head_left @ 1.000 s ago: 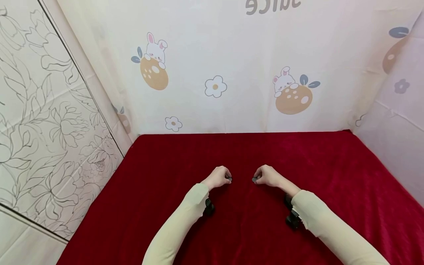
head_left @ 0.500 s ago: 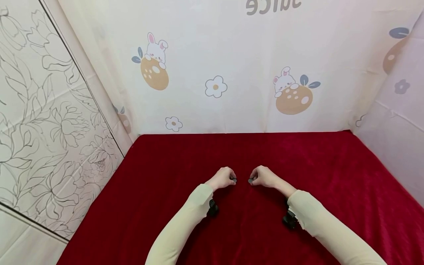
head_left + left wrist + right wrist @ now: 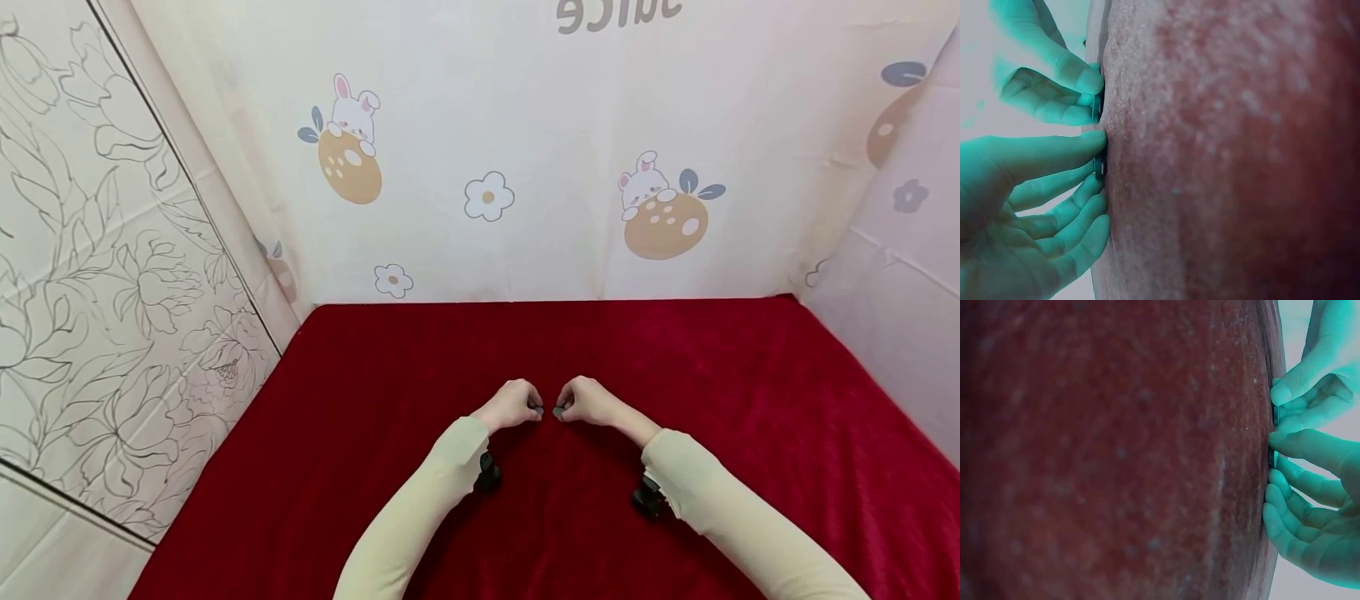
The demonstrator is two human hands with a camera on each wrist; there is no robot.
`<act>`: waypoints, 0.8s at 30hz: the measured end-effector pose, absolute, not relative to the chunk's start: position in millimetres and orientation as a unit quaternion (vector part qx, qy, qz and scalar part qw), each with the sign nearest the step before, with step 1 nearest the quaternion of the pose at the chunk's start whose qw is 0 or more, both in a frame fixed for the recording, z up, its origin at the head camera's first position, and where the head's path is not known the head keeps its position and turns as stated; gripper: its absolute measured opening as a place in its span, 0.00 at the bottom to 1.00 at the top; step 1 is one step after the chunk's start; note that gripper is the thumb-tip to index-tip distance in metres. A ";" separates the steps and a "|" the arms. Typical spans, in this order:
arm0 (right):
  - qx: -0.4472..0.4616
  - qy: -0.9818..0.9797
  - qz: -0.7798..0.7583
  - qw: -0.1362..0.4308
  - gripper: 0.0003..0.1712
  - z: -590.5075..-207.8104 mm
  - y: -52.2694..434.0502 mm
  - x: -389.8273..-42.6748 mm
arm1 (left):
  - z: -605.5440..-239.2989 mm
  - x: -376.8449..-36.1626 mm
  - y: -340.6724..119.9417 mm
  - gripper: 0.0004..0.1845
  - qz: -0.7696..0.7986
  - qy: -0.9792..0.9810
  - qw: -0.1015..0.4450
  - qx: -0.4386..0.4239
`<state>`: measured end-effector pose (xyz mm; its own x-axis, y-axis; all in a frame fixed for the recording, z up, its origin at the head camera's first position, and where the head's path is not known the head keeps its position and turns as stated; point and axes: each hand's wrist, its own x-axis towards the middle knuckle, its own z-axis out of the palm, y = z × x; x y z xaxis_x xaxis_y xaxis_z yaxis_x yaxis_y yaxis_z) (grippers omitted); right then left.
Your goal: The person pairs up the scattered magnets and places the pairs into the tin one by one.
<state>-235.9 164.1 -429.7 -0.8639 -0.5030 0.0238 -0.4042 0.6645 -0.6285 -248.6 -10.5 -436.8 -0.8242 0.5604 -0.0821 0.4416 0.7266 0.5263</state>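
Note:
On the red velvet cloth (image 3: pixel 375 433) my two hands meet near the middle. My left hand (image 3: pixel 534 408) pinches a small dark flat piece (image 3: pixel 539 409) between thumb and fingers. My right hand (image 3: pixel 562 410) pinches a second small dark piece (image 3: pixel 558 412). The two pieces are almost touching. In the left wrist view the left hand (image 3: pixel 1100 164) holds its piece (image 3: pixel 1099 169) against the cloth, with the right hand's fingers (image 3: pixel 1060 81) just beyond. The right wrist view shows the right hand (image 3: pixel 1271 464) on its piece (image 3: pixel 1271 459), close to the left hand's fingers (image 3: pixel 1310 375).
Printed fabric walls with rabbits and flowers (image 3: pixel 525 167) close off the back and right side; a flower-drawn panel (image 3: pixel 112 292) stands at the left. Black wrist cameras (image 3: pixel 487 477) (image 3: pixel 647 497) sit under both cream sleeves. Red cloth stretches out on either side of the hands.
Both hands have slid toward each other over the cloth, each with its dark piece, so the gap between the pieces has shrunk to almost nothing.

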 end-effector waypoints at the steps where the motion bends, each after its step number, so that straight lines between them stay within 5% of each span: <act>1: -0.251 0.909 -0.325 0.077 0.04 -429.7 163.5 -235.8 | -436.7 -248.5 -9.9 0.08 0.252 0.921 0.120 0.271; 24: -0.256 0.905 -0.328 0.085 0.04 -431.3 157.3 -235.1 | -437.8 -245.8 -6.3 0.08 0.255 0.918 0.118 0.280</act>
<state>-235.1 157.3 -431.3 -0.8542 -0.5198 0.0144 -0.4085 0.6537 -0.6371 -245.8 -6.3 -437.8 -0.8148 0.5750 -0.0740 0.4546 0.7128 0.5341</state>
